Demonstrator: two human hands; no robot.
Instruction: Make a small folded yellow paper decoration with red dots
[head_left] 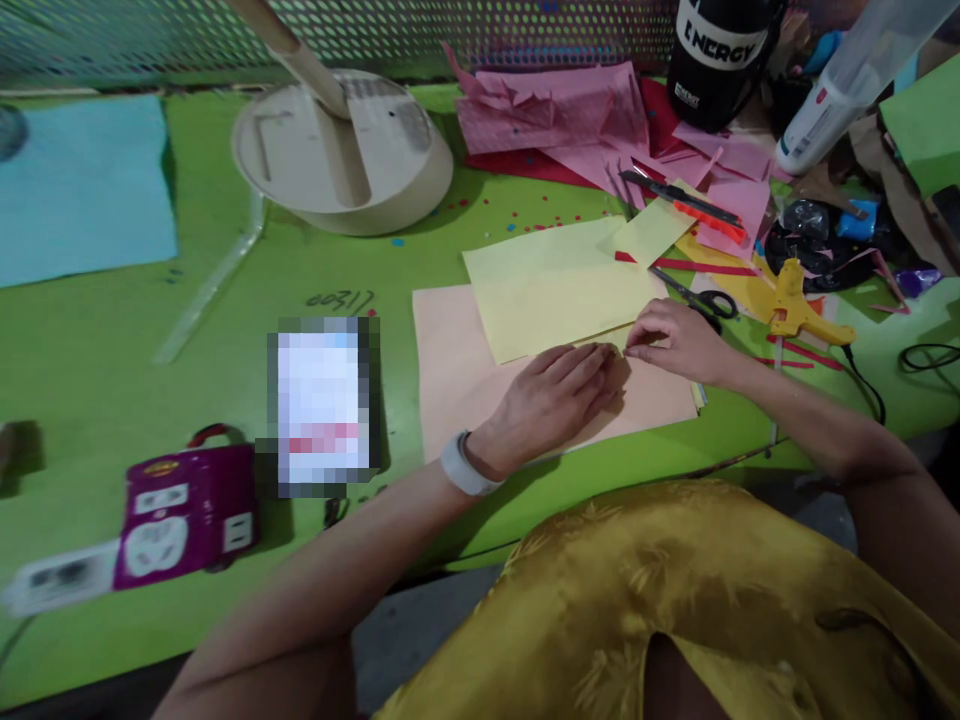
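My left hand (555, 405) lies flat with its fingers stretched out, pressing on a pale pink sheet (454, 380) at the lower edge of a light yellow sheet (555, 285). A narrow yellow paper edge (619, 338) shows just above those fingertips. Close by on the right, my right hand (671, 340) is closed in a pinch beside this edge. What its fingertips hold, if anything, is too small to make out. Black-handled scissors (718, 303) lie partly behind the right hand. A smaller yellow piece (660, 230) overlaps the yellow sheet's top right corner.
A yellow glue gun (802, 305), an orange-and-black cutter (709, 215) and red strips lie to the right. Pink scraps (555, 110), a black bottle (720, 60) and a round lamp base (341, 160) stand behind. Leftward are a blurred-out phone (322, 405) and a purple socket block (187, 510).
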